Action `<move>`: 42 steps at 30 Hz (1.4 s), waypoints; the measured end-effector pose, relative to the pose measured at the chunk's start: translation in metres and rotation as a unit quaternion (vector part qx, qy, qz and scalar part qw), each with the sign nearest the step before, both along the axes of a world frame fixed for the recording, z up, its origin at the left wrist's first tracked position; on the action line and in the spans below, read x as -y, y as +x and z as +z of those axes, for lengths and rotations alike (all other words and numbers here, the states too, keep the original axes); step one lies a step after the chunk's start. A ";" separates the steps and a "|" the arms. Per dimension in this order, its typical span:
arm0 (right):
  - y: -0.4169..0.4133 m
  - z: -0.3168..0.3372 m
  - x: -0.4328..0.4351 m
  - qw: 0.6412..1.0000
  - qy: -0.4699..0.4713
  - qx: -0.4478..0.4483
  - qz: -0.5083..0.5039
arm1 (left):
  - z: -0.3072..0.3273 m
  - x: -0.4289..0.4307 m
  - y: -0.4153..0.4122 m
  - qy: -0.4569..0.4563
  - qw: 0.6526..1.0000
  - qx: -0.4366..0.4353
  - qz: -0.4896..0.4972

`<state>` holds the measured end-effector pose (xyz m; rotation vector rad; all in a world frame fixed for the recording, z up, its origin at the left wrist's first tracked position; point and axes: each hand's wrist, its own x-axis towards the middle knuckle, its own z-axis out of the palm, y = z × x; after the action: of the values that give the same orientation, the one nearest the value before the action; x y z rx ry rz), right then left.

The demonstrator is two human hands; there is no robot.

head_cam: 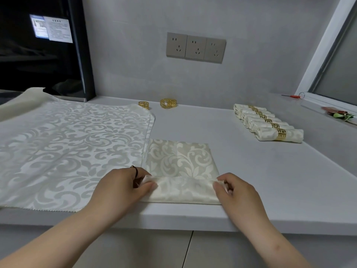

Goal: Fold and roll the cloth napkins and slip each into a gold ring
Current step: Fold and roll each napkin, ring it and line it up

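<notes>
Head view: pinching both ends of the folded napkin's near edge with left hand and right hand, roll barely begun. Left of that napkin, another cloth spread flat, not yet folded. Beyond, two spare gold rings; beyond-right, a row of ringed rolls, done.

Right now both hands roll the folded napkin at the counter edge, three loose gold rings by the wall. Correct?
Not three: the head view shows two loose rings, the left ring and the right ring. The left hand and right hand do roll the napkin at the counter edge.
</notes>
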<state>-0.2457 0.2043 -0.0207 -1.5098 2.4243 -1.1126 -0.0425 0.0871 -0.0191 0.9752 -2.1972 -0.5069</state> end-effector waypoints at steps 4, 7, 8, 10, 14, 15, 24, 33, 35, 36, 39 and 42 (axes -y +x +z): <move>0.000 0.003 0.006 0.996 0.043 -0.070 -0.026 | -0.001 0.010 -0.005 0.022 0.999 0.033 0.008; 0.001 0.005 0.009 0.992 0.067 -0.108 -0.022 | 0.002 0.014 -0.008 -0.019 0.996 0.091 0.020; 0.003 0.006 0.008 0.991 0.073 -0.113 -0.019 | 0.004 0.011 -0.008 -0.046 0.993 0.111 0.015; 0.005 0.006 0.007 0.989 0.073 -0.125 -0.016 | 0.003 0.011 -0.008 -0.112 0.986 0.124 0.005; 0.003 0.004 0.007 0.990 0.019 -0.136 -0.020 | -0.003 0.019 -0.005 -0.264 0.957 0.094 -0.071; 0.000 0.001 0.007 0.985 -0.002 -0.170 -0.010 | -0.003 0.021 -0.003 -0.289 0.945 0.105 -0.113; -0.020 -0.006 0.008 0.946 -0.056 -0.265 0.179 | -0.003 0.024 0.008 -0.254 0.937 0.136 -0.199; -0.035 -0.007 -0.013 0.971 0.050 -0.096 0.211 | -0.001 0.030 0.023 -0.189 0.940 0.184 -0.217; -0.033 -0.002 -0.009 0.971 0.049 -0.109 0.205 | 0.001 0.030 0.021 -0.201 0.942 0.174 -0.207; -0.032 0.001 -0.008 0.972 0.049 -0.106 0.203 | 0.002 0.030 0.020 -0.213 0.942 0.167 -0.197; -0.030 0.006 -0.005 0.977 0.042 -0.082 0.193 | 0.002 0.028 0.015 -0.224 0.949 0.133 -0.178; -0.026 0.013 0.000 0.986 0.037 -0.029 0.162 | 0.012 0.024 0.010 -0.038 0.988 0.064 -0.136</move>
<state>-0.2721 0.2047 -0.0081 -1.8487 2.1204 -0.9147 -0.0327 0.0629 -0.0067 0.6870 -2.4643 -0.4905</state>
